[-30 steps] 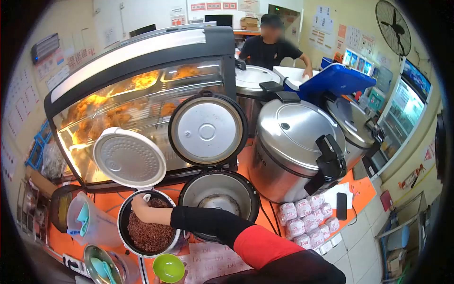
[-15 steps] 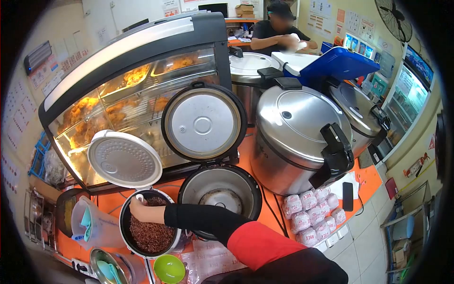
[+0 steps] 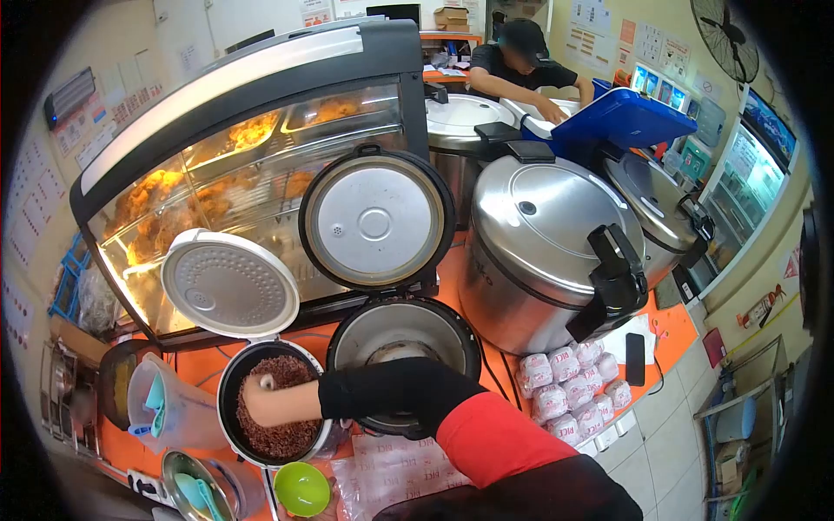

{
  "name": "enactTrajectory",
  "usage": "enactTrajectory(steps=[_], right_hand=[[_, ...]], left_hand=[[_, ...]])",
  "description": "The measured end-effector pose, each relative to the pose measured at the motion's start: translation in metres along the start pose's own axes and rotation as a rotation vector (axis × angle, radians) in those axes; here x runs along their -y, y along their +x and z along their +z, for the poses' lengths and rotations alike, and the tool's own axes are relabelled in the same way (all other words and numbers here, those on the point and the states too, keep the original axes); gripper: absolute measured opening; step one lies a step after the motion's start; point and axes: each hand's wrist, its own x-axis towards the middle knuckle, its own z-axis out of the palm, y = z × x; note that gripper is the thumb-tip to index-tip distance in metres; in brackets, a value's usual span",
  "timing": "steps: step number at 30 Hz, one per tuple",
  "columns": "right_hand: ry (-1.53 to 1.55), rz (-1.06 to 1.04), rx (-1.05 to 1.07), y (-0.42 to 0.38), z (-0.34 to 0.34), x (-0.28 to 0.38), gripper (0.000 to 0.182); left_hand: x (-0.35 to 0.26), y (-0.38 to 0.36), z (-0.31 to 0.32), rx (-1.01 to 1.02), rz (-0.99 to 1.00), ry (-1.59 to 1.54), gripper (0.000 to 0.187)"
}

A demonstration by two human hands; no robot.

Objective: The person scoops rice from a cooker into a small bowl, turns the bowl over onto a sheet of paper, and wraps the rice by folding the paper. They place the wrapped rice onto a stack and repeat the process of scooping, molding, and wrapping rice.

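My right hand (image 3: pixel 263 404) is inside the open rice cooker (image 3: pixel 228 434), closed around a white-handled utensil (image 3: pixel 267 380). The utensil's working end is hidden in the dark reddish-brown rice (image 3: pixel 280 441). At the bottom edge, my left hand (image 3: pixel 330 505) shows only partly, with its fingers round a lime-green bowl (image 3: pixel 301 489) just in front of the cooker. Right of the bowl lie clear wrapping sheets (image 3: pixel 391 473) printed "RICE". The cooker's white lid (image 3: pixel 230 282) stands raised behind it.
A larger open cooker (image 3: pixel 347 343) sits beneath my right forearm. Wrapped rice portions (image 3: pixel 569 391), a phone (image 3: pixel 636 359) and a closed steel cooker (image 3: pixel 556 226) are on the right. A glass food warmer (image 3: pixel 252 174) stands behind. Plastic pitchers (image 3: pixel 178 408) are left. A co-worker (image 3: pixel 521 65) leans over a blue cooler (image 3: pixel 621 120).
My right hand has moved from the cooker's back rim down into the rice. The green bowl has shifted slightly left. The co-worker's hands have lowered into the cooler.
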Motion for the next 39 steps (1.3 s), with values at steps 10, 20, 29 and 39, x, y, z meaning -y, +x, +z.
enactTrajectory(steps=[10,20,29,39], right_hand=[[0.118,-0.054,-0.117,-0.088,-0.022,-0.003,0.018],[0.181,0.170,-0.122,-0.122,-0.052,-0.090,0.016],[0.445,0.027,0.053,-0.104,0.007,-0.058,0.022],[0.540,0.050,-0.238,-0.108,0.006,-0.002,0.018]], left_hand=[[-0.021,0.003,-0.003,-0.230,0.249,-0.101,0.058],[-0.102,0.055,0.048,-0.386,0.766,1.708,0.058],[-0.075,0.184,0.014,-0.181,-0.057,2.165,0.076],[-0.084,0.201,0.000,-0.172,-0.135,1.700,0.081]])
